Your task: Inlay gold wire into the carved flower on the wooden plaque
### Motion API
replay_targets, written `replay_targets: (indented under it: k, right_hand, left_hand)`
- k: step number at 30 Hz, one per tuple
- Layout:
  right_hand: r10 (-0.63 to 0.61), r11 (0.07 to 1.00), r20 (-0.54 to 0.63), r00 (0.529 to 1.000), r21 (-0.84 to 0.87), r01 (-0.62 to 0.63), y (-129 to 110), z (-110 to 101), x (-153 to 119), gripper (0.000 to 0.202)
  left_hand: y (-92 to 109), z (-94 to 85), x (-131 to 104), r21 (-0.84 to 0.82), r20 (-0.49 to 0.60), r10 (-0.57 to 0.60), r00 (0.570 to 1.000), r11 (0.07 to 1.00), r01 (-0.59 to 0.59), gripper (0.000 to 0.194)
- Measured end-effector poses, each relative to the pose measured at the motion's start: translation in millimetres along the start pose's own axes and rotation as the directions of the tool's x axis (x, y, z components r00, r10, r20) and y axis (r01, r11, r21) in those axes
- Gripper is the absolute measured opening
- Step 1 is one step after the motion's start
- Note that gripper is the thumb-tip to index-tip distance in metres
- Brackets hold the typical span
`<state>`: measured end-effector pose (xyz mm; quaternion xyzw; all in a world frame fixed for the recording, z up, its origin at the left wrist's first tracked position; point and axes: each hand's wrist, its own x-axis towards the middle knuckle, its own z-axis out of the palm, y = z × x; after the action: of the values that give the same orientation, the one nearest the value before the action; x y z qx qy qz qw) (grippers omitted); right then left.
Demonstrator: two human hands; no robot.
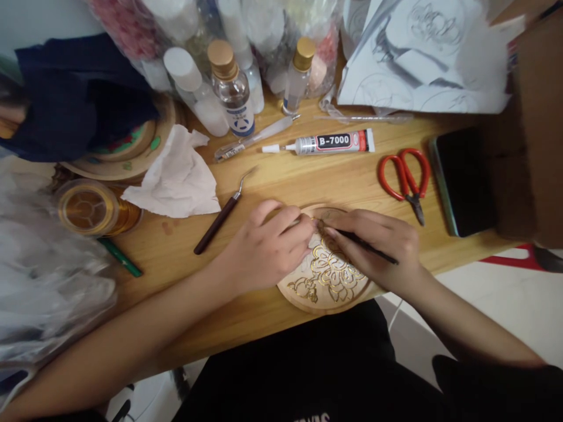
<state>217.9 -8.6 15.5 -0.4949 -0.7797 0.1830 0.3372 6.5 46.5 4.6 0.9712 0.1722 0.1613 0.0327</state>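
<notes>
A round wooden board (292, 293) lies at the table's front edge, with a flower pattern of gold wire (336, 272) on its pale face. My right hand (380, 246) is closed around slim black tweezers (373, 251), whose tips point at the upper part of the board. Close against those tips, my left hand (272, 249) rests over the board's left side, fingers curled and pinched. A short glint of gold wire shows at its fingertips; the rest of what it holds is hidden.
Left of the board lies a dark-handled hook tool (217, 224), near crumpled tissue (180, 176) and a spool of gold wire (94, 208). A B-7000 glue tube (332, 142), bottles (231, 88), red-handled cutters (407, 179) and a phone (461, 181) lie beyond and right.
</notes>
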Motion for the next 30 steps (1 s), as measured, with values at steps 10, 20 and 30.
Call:
replay_targets:
  k: [10,20,30]
  right_hand:
    - [0.177,0.983,-0.065,0.982,0.059,-0.173,-2.6,6.5,-3.8,0.013]
    - [0.114,0.992,-0.052,0.992,0.054,-0.111,-1.5,5.5,-3.4,0.019]
    - [0.129,0.991,-0.077,0.989,0.037,-0.127,-3.0,7.5,-6.4,0.025]
  left_hand:
    - [-2.2,1.3,0.1,0.044,-0.017,0.023,1.0,0.999,-0.022,0.024]
    - [-4.2,-0.3,2.1,0.036,-0.099,0.036,0.994,0.999,-0.033,0.015]
    - [-4.7,-0.6,1.3,0.048,-0.089,0.025,0.996,0.999,-0.021,0.017]
